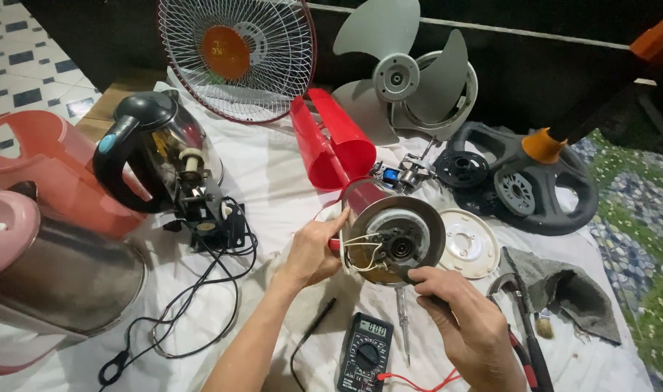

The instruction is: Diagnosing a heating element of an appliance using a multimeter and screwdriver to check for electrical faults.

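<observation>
Multimeter [363, 353] is lying nearest on the white-clothed table [273, 181]. Right hand [466, 319] is pinching a dark probe against the kettle base [393, 239], fingers clenched on it; left hand [313, 250] is gripping the base's rim. Black kettle [154, 149] and fan grille [237, 54] are sitting farther back.

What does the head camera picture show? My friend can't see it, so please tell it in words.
Two bare hands work on the open underside of a red electric kettle: the left hand steadies its rim while the right hand touches a dark tool to it. A multimeter, fan blades and a wire fan guard lie around.
</observation>
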